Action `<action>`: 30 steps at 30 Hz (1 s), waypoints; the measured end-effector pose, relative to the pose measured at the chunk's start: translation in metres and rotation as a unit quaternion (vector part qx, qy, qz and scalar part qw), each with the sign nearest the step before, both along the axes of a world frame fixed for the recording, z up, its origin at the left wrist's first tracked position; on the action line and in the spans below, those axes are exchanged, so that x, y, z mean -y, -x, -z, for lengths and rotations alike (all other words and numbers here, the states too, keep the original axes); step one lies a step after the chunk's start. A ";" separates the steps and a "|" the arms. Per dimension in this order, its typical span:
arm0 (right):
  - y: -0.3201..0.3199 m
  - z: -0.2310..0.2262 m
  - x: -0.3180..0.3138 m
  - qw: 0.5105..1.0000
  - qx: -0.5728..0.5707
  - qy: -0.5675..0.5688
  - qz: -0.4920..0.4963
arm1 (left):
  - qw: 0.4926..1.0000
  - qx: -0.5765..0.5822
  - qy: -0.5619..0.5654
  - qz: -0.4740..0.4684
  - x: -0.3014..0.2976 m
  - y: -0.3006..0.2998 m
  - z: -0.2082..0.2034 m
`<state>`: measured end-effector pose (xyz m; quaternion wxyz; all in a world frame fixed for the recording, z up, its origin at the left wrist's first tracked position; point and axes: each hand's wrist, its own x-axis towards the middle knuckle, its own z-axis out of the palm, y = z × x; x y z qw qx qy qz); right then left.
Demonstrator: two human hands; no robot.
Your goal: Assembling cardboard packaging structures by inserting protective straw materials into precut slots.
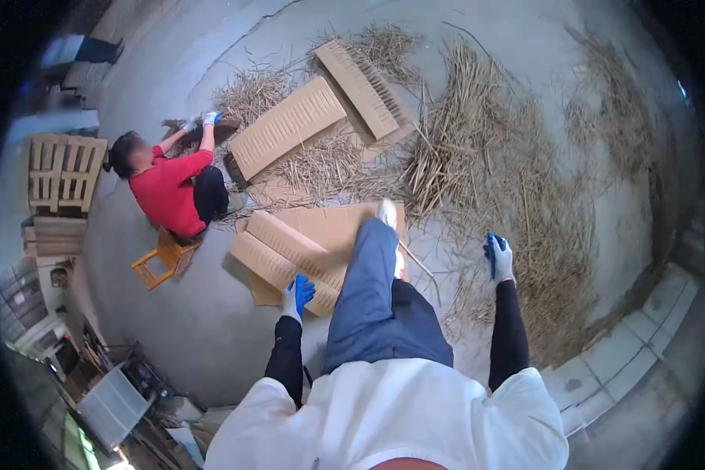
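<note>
My left hand, in a white glove with blue fingers, hangs beside ridged cardboard strips on a flat cardboard sheet. Its fingers are loosely bent and apart, and I see nothing held in it. Off to the right, my right hand wears the same kind of glove. It hangs above the edge of a spread of dry stalks, fingers apart, with nothing visible between them. One foot in a white shoe is forward on the cardboard sheet; the other foot is partly hidden by my leg.
A co-worker in a red top sits on a wooden stool at left, gloved hands on a dark bundle. More ridged cardboard lies ahead among loose stalks. Wooden pallets stand far left; pale blocks line the right.
</note>
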<state>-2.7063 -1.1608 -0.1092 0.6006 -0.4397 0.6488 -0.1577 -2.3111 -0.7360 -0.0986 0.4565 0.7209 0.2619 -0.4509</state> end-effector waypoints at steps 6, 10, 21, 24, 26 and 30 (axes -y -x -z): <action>-0.095 0.013 0.063 0.997 0.050 -0.013 -0.061 | 0.988 -0.058 0.140 -0.006 0.123 -0.050 0.085; -0.148 0.007 0.121 0.996 0.006 -0.061 -0.067 | 0.984 -0.092 0.136 -0.068 0.245 -0.077 0.102; -0.377 0.012 0.334 0.962 0.077 0.013 -0.261 | 0.986 -0.024 0.117 -0.112 0.435 -0.120 0.173; -0.427 0.050 0.361 0.945 0.066 -0.031 -0.320 | 0.995 0.100 0.009 -0.011 0.456 -0.119 0.222; -0.457 0.073 0.369 0.927 0.069 -0.118 -0.350 | 0.990 0.115 -0.055 0.053 0.465 -0.123 0.254; -0.528 0.122 0.419 0.797 -0.006 -0.046 -0.602 | 0.965 0.143 -0.170 0.138 0.505 -0.151 0.323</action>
